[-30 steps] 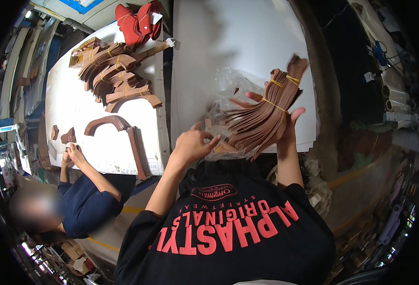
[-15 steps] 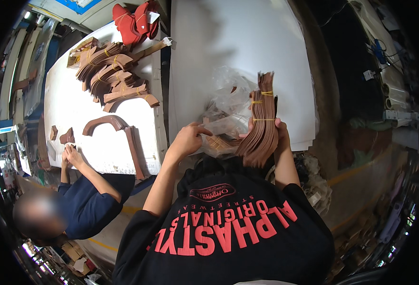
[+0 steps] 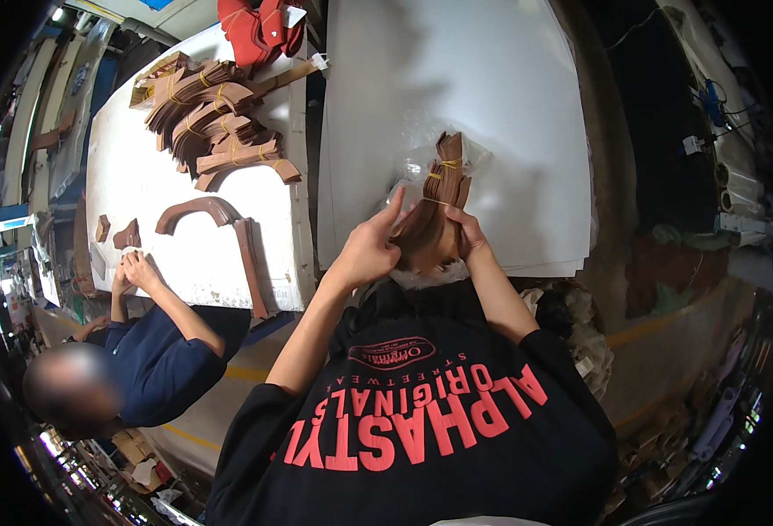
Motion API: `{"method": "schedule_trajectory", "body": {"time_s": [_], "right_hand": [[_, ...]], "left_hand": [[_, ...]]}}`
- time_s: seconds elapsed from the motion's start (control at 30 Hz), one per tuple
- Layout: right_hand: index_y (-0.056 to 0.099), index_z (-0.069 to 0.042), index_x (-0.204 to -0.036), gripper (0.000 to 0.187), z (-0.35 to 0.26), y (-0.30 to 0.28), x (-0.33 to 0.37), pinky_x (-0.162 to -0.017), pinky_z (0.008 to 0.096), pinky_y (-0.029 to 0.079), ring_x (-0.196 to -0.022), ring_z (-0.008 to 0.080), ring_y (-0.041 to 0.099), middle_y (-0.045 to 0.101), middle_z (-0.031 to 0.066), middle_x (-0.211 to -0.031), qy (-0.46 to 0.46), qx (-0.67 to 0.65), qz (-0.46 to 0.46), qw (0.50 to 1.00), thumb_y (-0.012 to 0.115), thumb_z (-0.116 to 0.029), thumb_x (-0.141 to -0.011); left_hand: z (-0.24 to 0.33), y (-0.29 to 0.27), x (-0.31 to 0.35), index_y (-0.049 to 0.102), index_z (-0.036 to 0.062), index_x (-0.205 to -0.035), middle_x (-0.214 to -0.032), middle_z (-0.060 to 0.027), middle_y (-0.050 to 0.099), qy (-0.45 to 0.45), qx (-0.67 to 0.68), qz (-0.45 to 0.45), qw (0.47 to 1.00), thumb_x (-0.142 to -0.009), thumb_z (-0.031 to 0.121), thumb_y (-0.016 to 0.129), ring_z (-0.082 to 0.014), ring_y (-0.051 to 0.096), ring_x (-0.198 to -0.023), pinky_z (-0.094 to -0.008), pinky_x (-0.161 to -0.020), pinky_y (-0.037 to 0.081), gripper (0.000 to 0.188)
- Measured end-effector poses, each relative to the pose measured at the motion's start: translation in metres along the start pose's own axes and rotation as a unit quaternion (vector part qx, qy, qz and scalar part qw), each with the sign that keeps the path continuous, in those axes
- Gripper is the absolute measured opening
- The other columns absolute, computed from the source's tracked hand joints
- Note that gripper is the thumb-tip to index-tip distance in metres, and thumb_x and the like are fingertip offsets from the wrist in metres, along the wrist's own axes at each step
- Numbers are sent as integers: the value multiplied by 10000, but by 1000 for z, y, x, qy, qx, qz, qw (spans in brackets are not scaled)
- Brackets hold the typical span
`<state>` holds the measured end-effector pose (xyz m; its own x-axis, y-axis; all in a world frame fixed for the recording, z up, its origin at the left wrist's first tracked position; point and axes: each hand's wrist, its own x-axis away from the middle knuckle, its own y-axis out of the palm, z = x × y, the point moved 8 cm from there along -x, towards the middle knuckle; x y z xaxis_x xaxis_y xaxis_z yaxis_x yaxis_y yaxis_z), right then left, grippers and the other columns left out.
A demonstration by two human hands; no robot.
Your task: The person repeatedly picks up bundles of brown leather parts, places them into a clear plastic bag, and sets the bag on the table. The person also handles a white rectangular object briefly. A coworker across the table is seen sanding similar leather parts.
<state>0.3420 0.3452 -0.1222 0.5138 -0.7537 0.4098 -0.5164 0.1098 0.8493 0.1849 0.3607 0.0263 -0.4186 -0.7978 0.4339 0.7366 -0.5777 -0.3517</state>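
A bundle of brown leather-like strips (image 3: 440, 210), tied with yellow bands, stands upright between my hands. A crumpled clear plastic bag (image 3: 474, 159) lies around and behind it on the white surface. My right hand (image 3: 469, 235) grips the bundle's right side, thumb across its front. On the left side, my left hand (image 3: 370, 248) has one digit stretched up beside the bundle. Its other fingers curl at the bag's edge, partly hidden. How far the bundle sits inside the bag is hard to make out.
On the white table to the left lie banded brown bundles (image 3: 220, 123), curved brown pieces (image 3: 195, 210), a long strip (image 3: 249, 267) and red pieces (image 3: 263, 31). A co-worker's hands (image 3: 136, 270) handle a small piece there. Crumpled plastic (image 3: 579, 329) sits below the right edge.
My right hand has brought the banded bundle left and down to the plastic bag. My left hand has moved right, from the bag's left edge to beside the bundle.
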Motion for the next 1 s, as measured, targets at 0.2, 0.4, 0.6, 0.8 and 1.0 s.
{"method": "schedule_trajectory", "body": {"time_s": [0.2,0.4,0.6,0.8,1.0], "right_hand": [[541,-18,-1378,691,-55,-31,5,-999,349,501,-1133,193,623,642,83,-1261,-294,374,140,868,882,-138,-789],[602,-52,-1339,743,-63,-2,46,-916,340,552,-1006,192,690,728,111,-1111,-260,527,76,806,950,-115,-685],[622,-24,-1293,751,-53,9,73,-918,427,560,-1026,390,711,739,210,-1064,-31,767,25,641,906,-203,-621],[623,18,-1291,836,-29,-36,54,-960,412,542,-1102,376,699,724,253,-1159,164,761,134,613,928,-387,-626],[515,26,-1438,1018,-13,-54,7,-1096,392,462,-1283,348,604,638,245,-1361,68,668,75,737,934,-452,-643]], "left_hand": [[-7,5,0,227,111,-1659,-1634,-172,411,34,-19,-1,999,-711,-53,534,-343,415,-1491,-346,-1167,379,1010],[-13,7,-6,209,121,-1668,-1664,-160,368,40,31,0,999,-699,-79,513,-318,385,-1516,-309,-1177,350,1035],[3,-5,-6,196,172,-1670,-1589,-238,438,107,5,51,993,-699,-44,554,-395,451,-1448,-381,-1152,412,1057],[28,5,10,200,172,-1666,-1571,-242,449,123,-32,11,992,-685,-66,540,-430,433,-1433,-410,-1155,421,1065],[21,0,14,173,180,-1672,-1578,-233,452,109,-43,39,992,-690,-74,544,-412,440,-1443,-395,-1154,418,1081]]}}
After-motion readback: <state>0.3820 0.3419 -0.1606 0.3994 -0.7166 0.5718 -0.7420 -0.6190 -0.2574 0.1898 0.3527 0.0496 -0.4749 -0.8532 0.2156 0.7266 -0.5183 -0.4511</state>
